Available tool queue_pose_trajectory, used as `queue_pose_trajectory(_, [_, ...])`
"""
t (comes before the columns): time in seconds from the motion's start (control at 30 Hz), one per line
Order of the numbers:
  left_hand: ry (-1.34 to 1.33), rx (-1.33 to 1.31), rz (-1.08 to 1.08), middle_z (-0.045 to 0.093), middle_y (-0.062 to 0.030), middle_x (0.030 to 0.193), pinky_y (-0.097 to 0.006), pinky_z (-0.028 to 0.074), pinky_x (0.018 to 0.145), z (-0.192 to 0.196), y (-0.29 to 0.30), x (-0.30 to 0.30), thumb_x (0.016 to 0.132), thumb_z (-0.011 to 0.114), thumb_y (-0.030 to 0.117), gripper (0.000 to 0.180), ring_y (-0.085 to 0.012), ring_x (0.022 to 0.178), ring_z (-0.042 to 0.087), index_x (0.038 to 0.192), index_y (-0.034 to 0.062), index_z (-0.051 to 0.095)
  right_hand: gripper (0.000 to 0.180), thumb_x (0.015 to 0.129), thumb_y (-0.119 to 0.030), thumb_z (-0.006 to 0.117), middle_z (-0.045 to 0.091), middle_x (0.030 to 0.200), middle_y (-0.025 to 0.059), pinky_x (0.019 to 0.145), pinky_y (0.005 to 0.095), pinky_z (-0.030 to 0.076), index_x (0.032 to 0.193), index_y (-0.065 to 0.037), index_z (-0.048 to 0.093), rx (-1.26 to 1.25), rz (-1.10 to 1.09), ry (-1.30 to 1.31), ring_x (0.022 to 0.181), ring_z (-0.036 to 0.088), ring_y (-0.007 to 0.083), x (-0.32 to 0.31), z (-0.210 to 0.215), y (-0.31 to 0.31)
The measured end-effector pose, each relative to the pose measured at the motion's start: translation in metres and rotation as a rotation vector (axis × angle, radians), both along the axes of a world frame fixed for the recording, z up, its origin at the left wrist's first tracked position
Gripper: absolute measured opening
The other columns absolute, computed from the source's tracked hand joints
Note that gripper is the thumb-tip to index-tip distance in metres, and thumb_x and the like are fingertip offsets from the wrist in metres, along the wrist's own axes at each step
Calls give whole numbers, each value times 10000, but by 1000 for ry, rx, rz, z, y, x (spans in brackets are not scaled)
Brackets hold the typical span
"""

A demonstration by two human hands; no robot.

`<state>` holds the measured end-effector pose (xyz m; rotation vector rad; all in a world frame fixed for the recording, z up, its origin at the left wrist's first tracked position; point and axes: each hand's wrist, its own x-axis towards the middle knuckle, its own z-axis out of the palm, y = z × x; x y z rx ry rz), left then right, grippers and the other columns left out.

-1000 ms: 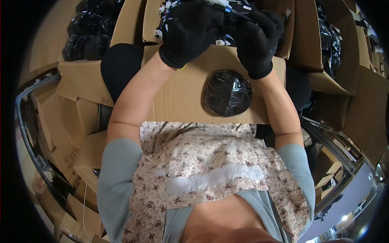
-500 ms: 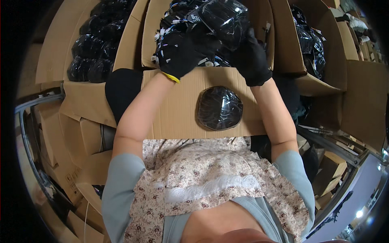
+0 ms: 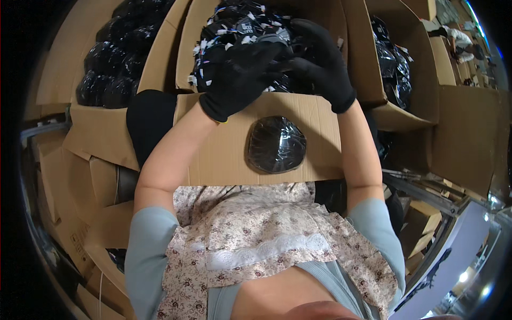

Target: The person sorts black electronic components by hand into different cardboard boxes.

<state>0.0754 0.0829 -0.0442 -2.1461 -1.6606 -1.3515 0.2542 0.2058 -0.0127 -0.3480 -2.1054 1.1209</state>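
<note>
Both of your hands are gloved in black and reach up over the near wall of the middle cardboard box (image 3: 224, 154). Your left hand (image 3: 242, 77) is curled, fingers bent down onto the pile of black bagged items (image 3: 234, 32) that fills this box; your right hand (image 3: 320, 64) is bent the same way just beside it, fingertips meeting the left ones over a dark wrapped piece at the top of the heap. Whether either hand truly has a closed hold on one piece, you cannot tell, since black gloves and black wrapping run together.

On the outer face of the box wall, below and between your wrists, a round black item in shiny plastic (image 3: 276, 145) sits against the cardboard.

To your left, a second open box (image 3: 101, 136) holds glossy black bundles (image 3: 112, 64). To your right, a third box (image 3: 405, 114) carries more black bagged pieces (image 3: 392, 64). Flattened cardboard pieces (image 3: 69, 197) stand stacked at the lower left. Your floral top (image 3: 256, 240) with its pale blue sleeves fills the lower middle.
</note>
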Motion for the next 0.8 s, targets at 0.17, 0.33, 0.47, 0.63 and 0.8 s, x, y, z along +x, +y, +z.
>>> queue_pose_trajectory(0.17, [-21,128,-61,668,-88,1139,-371,502,868,6,-2,-10,655,780,35,534,-264,1036,631,1169,67,637,832,629,-105,859,459,1356,100,1023,347,438,1355,-51,455,-12,31,-13,1249,480,223,9,3,8])
queue_pose_trajectory(0.33, [107,258,-68,650,-95,1157,-376,486,824,8,-1,-12,646,792,51,513,-261,961,618,1137,81,647,711,573,-269,897,540,1279,145,975,378,448,1174,-62,577,191,35,57,1188,520,310,14,9,7])
queue_pose_trajectory(0.47, [145,230,-165,637,-119,1163,-386,480,840,25,-4,-11,659,778,22,484,-298,988,611,1119,85,639,640,574,-261,895,593,1170,138,925,381,468,1112,-63,611,521,-47,-43,1127,545,319,29,25,10])
queue_pose_trajectory(0.63, [-319,103,-252,623,-128,1163,-373,480,886,27,-1,6,671,751,-36,479,-287,1053,600,1121,48,610,588,593,-191,895,630,1070,82,853,329,508,1088,-35,619,307,-107,-81,1028,596,189,49,34,-12])
queue_pose_trajectory(0.8, [-446,-191,-405,607,-110,1172,-330,460,921,52,-8,14,773,733,23,437,-226,1083,573,1181,32,577,460,753,-142,801,566,995,10,874,269,467,1133,-33,565,-436,-28,249,953,545,98,52,37,-43])
